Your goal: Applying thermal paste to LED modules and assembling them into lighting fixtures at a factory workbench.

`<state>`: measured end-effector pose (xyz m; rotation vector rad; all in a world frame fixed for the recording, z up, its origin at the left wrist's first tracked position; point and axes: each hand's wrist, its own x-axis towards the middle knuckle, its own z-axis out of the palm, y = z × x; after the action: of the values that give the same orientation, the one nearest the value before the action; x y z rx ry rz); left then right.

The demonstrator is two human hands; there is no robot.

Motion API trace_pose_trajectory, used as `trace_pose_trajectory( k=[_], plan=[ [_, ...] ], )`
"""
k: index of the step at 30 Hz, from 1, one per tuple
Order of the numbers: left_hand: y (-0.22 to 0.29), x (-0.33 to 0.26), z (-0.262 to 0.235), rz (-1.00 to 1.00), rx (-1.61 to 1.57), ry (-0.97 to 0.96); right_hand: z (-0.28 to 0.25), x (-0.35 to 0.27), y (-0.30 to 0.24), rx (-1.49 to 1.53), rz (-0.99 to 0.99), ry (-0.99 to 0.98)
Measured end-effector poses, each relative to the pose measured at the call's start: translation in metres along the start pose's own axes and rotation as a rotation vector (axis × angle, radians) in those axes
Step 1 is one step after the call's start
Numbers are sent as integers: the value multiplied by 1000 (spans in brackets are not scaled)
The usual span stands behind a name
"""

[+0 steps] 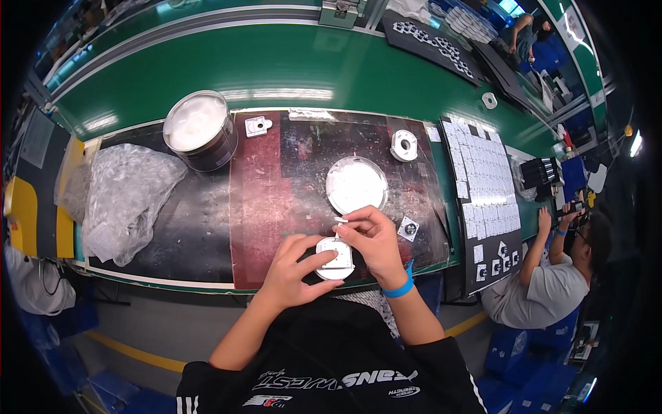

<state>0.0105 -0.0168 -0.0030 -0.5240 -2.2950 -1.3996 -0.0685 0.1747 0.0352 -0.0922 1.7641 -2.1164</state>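
Note:
Near the table's front edge, my left hand [292, 270] is closed round a white round housing [330, 245] with a flat squarish face. My right hand [372, 243], with a blue band on its wrist, pinches a small thin white piece [340, 221] at the housing's far edge. Whether that piece touches the housing, I cannot tell. Just beyond my hands lies a round dish of white material [356, 185]. A small square white plate with a black centre [408, 229] sits to the right of my right hand. Farther back stands a white ring-shaped housing [404, 146].
At the back left is a tub of white material [196, 124], beside a crumpled clear plastic bag [127, 200]. A small white bracket [258, 126] lies behind the mat. On the right, a black board [470, 238] carries rows of white plates. Another person [552, 276] works beyond it.

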Motion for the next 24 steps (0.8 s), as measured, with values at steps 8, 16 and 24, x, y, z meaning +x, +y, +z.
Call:
trace_pose_trajectory(
  k=[8,16,24],
  plan=[
    [0,0,0,-3,5,-5,-2,2,6,-12,-24,1],
    [-1,-1,1,1,-7,-4,-1,1,4,10,-15,6],
    [1,1,-1,-4,-8,-1,-2,1,6,-5,-21,11]
  ],
)
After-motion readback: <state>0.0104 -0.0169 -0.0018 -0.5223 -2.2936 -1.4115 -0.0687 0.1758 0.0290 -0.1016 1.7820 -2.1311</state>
